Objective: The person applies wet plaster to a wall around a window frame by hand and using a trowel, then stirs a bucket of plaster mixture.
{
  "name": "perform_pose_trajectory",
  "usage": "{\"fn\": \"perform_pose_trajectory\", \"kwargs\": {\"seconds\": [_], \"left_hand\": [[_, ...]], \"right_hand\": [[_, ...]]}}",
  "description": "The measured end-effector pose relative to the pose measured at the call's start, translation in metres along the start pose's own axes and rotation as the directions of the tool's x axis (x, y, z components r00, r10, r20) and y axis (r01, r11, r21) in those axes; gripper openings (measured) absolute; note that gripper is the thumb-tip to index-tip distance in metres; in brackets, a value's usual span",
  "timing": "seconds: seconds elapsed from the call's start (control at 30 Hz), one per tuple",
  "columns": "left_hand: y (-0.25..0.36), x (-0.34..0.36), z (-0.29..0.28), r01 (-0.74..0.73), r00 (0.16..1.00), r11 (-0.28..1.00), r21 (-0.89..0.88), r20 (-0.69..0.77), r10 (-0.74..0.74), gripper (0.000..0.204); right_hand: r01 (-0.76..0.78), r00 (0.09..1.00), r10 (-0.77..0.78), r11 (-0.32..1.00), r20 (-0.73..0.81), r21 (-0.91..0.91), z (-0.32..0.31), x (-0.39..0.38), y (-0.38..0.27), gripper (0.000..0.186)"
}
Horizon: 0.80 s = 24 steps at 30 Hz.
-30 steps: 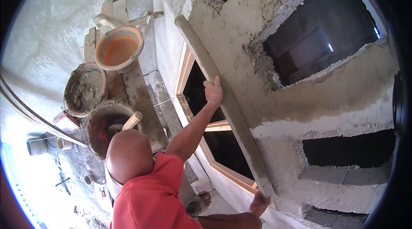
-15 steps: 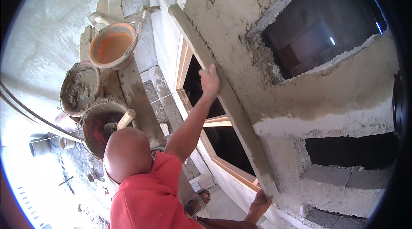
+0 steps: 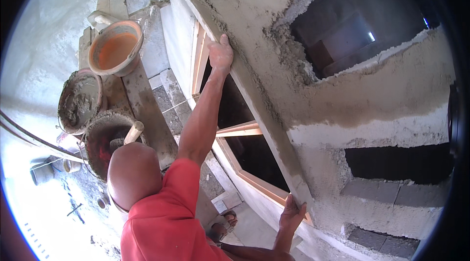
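Observation:
Neither of my hands shows in the picture. A co-worker in a red shirt (image 3: 161,222), seen from above, grips a long mud-coated board (image 3: 247,99) with both hands. The co-worker's upper hand (image 3: 220,55) is near its top part, the lower hand (image 3: 293,214) at its bottom end. The board lies slantwise against the rough plastered wall (image 3: 352,99), alongside a pale wooden window frame (image 3: 239,129) with dark openings. Rough wet plaster shows along the board's right edge.
At the left, planks (image 3: 147,114) hold an orange-lined basin (image 3: 114,48), a bucket of grey mortar (image 3: 78,104) and another bucket (image 3: 105,146) with a wooden handle in it. Jagged holes (image 3: 357,31) open in the wall at the right. Curved rods (image 3: 34,136) cross the left side.
The board has moved up and to the left along the wall, with both of the co-worker's hands on it. The upper arm reaches higher, and the whole view has shifted slightly.

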State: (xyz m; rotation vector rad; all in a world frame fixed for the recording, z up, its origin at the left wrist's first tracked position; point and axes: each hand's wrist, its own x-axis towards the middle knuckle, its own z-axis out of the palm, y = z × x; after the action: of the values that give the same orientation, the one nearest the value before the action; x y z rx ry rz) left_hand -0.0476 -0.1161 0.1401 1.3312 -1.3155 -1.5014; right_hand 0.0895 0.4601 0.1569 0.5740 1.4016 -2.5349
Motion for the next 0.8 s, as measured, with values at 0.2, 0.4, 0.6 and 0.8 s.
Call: {"fn": "perform_pose_trajectory", "kwargs": {"seconds": [0.2,0.4,0.6,0.8], "left_hand": [[-0.024,-0.076,0.015,0.026,0.999,0.999,-0.026,-0.023,-0.027,0.060],[-0.043,-0.117,0.018,0.039,0.999,0.996,0.082,0.032,-0.042,0.060],[0.027,-0.011,0.006,-0.040,0.998,0.995,-0.094,-0.045,0.035,0.065],[0.020,0.017,0.008,-0.050,0.993,0.993,-0.105,-0.113,0.038,0.060]], "right_hand": [[0.173,0.983,-0.173,0.985,-0.064,-0.007,-0.074,0.001,-0.033,0.057],[0.211,0.970,-0.218,0.975,-0.104,-0.074,-0.098,-0.011,-0.055,0.055],[0.106,0.993,-0.108,0.994,-0.042,-0.033,0.021,-0.015,-0.027,0.050],[0.107,0.994,-0.101,0.985,0.046,-0.137,0.029,-0.019,-0.030,0.053]]}}
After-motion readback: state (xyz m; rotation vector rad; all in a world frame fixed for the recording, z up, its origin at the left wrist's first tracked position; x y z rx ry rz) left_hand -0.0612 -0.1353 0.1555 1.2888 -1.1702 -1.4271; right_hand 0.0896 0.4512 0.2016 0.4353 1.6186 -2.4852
